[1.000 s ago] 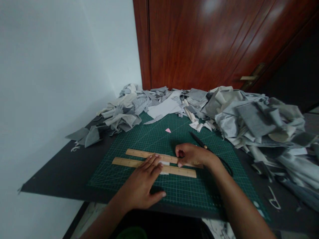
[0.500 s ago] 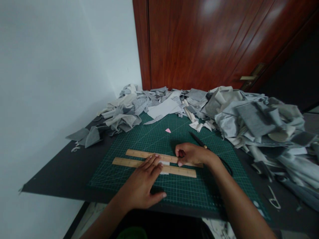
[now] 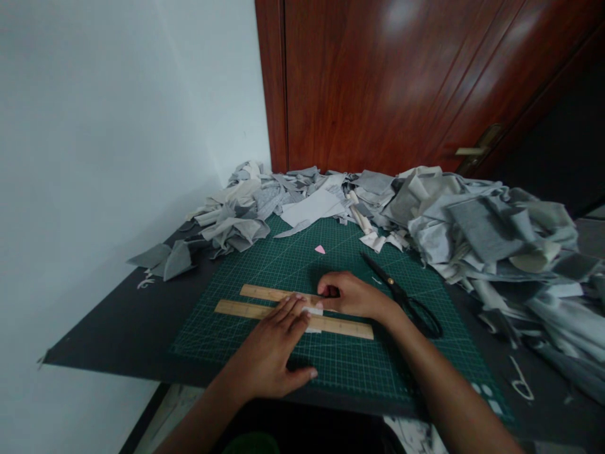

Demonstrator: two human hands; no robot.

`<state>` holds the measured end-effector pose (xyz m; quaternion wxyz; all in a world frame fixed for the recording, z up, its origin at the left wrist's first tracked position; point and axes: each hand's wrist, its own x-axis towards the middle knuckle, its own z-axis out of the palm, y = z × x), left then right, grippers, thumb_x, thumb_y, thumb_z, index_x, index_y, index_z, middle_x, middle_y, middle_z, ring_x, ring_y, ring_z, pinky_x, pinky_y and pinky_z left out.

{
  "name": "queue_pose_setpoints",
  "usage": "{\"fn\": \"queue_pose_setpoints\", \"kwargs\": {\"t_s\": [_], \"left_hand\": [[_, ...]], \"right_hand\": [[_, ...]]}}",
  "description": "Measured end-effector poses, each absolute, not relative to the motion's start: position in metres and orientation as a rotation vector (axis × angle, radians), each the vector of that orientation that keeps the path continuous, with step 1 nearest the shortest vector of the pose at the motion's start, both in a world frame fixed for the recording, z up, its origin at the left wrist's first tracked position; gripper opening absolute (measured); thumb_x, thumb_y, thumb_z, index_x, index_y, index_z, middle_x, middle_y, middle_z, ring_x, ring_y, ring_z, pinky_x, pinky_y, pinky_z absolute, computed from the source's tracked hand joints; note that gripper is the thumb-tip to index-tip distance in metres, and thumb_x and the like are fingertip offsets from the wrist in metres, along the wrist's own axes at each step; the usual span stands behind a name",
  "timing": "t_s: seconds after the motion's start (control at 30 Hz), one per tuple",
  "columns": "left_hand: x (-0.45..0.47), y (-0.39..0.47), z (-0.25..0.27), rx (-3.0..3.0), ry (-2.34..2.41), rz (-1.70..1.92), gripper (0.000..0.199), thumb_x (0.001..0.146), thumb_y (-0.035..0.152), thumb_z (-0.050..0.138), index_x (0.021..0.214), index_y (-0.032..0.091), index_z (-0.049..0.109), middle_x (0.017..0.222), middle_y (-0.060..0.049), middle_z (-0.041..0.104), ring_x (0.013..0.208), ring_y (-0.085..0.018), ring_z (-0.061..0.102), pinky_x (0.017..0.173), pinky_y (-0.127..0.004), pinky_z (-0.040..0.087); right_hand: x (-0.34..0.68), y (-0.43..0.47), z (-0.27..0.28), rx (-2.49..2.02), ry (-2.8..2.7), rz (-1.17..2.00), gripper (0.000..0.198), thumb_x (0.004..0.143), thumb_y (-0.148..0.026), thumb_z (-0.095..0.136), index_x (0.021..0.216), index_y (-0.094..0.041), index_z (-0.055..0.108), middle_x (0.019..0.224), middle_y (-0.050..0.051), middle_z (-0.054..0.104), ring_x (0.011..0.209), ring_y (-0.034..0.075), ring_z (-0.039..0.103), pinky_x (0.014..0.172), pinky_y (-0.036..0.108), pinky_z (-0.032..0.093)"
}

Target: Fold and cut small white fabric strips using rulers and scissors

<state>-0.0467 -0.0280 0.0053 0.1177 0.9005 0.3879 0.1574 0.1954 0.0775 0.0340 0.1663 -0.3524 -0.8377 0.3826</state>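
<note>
Two wooden rulers lie roughly parallel on a green cutting mat, the far ruler [image 3: 263, 292] and the near ruler [image 3: 243, 309]. A small white piece [image 3: 313, 327] of cloth or paper sits under the near ruler and shows in the gap between the two. My left hand [image 3: 278, 340] rests flat across both rulers, fingers stretched out and thumb apart. My right hand [image 3: 347, 295] is curled, its thumb and forefinger closed about the far ruler beside the white piece. The fingertips partly hide what they grip.
Black scissors [image 3: 397, 293] lie right of my right hand on the cutting mat [image 3: 378, 366]. A pink scrap [image 3: 320, 250] is farther back. Grey and white fabric scraps [image 3: 486, 227] are heaped along the back and right. A wall and a wooden door [image 3: 378, 82] stand behind.
My right hand has slid left along the far ruler toward the white piece. More of the scissors shows now. My left hand keeps its place on the rulers.
</note>
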Motion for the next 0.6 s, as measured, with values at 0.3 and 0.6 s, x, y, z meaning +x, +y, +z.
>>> {"fn": "queue_pose_setpoints", "kwargs": {"t_s": [0.3,0.6], "left_hand": [[-0.0454,-0.0283,0.0060,2.629,1.147,0.423,0.089,0.078,0.048,0.077,0.153,0.017,0.039,0.165,-0.017,0.035,0.155,-0.038,0.025,0.126,-0.056,0.027],[-0.0474,-0.0283,0.0028,2.628,1.142,0.462,0.088,0.079,0.051,0.076,0.152,0.018,0.041,0.165,-0.018,0.034,0.154,-0.039,0.027,0.124,-0.058,0.029]], "right_hand": [[0.1894,0.0752,0.0298,-0.942,-2.413,1.018,0.008,0.086,-0.025,0.075,0.085,-0.018,0.071,0.081,0.000,0.062,0.072,0.014,0.059,0.065,0.025,0.043],[0.1956,0.0817,0.0295,-1.002,-2.300,1.145,0.020,0.094,-0.037,0.063,0.091,-0.019,0.070,0.080,0.000,0.065,0.073,0.016,0.059,0.066,0.026,0.043]]}}
